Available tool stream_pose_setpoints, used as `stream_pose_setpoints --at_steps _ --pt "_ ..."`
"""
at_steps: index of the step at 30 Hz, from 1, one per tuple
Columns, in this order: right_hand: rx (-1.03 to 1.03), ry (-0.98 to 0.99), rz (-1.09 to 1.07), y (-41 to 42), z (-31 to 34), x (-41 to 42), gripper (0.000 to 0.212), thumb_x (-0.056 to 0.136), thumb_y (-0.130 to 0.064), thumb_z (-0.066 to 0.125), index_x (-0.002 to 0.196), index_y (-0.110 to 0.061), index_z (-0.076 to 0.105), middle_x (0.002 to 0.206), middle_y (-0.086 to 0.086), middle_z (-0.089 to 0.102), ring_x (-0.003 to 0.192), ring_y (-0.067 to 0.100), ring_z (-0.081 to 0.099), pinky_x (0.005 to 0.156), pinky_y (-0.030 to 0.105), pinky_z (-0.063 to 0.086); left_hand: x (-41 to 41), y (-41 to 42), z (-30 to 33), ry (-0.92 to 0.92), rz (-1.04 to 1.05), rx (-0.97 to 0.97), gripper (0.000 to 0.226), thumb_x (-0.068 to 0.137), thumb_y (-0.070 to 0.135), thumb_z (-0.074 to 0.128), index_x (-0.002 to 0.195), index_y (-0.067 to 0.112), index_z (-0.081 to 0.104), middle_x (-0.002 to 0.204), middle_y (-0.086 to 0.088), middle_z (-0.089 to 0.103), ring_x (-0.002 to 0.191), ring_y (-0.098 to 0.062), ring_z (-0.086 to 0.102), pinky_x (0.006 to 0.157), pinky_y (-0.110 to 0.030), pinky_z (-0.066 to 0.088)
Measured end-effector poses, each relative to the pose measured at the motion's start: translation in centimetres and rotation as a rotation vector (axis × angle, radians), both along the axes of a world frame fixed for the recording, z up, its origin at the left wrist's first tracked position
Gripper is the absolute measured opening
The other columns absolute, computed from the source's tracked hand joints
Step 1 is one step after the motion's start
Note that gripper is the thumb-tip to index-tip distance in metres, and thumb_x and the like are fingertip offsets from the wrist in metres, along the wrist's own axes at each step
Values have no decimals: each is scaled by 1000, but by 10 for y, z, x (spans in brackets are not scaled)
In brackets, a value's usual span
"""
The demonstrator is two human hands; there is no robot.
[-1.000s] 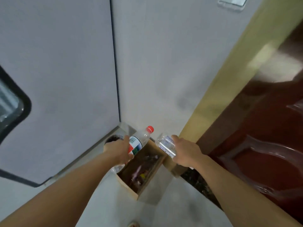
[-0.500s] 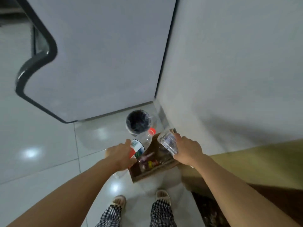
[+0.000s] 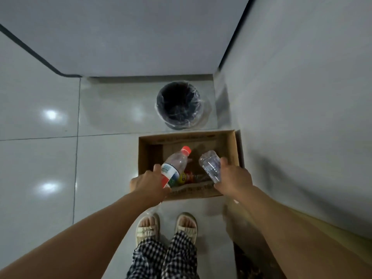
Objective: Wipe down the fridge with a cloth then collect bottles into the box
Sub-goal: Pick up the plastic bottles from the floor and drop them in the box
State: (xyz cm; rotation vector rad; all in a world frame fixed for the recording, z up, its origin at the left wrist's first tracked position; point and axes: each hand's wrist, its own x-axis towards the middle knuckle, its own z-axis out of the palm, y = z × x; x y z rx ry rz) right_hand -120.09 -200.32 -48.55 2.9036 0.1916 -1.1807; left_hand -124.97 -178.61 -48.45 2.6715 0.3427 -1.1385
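Gleaming tiled floor point(image 3: 40, 168), cardboard box point(image 3: 145, 158) by wall point(image 3: 302, 117)

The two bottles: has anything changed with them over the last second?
Both hands carried their bottles from the box's edge to above its opening. The left hand grips the red-capped bottle, the right hand the clear bottle, as before. The box and bin stayed put.

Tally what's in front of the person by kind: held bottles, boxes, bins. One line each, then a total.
Held bottles: 2, a red-capped bottle in the left hand and a clear bottle in the right hand
Cardboard box: 1, items inside too blurred to count
Lined bin: 1
Total: 4
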Motion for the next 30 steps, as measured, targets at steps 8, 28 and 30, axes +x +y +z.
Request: stream_pose_setpoints --at_steps 8,28,30 --pt "-9 59 -77 13 -170 9 72 81 -41 69 136 -15 30 132 13 50 116 32 54 94 43 44 18 -4 -174 -19 -16 22 67 81 46 64 133 22 29 119 -5 59 103 -25 60 77 -35 45" --pt "-53 62 66 22 -190 1 78 83 -41 67 145 -15 27 147 10 34 136 30 30 110 47 30 32 -12 -200 41 -104 -111 62 82 42 64 133 18 37 126 -7 52 111 -26 55 89 -39 48" --pt "-6 35 66 31 -152 3 74 84 -39 66 144 -16 29 147 9 34 136 29 29 112 46 29 37 -5 -164 2 -110 -130 60 81 39 66 131 19 39 124 -6 54 110 -25 56 90 -40 48"
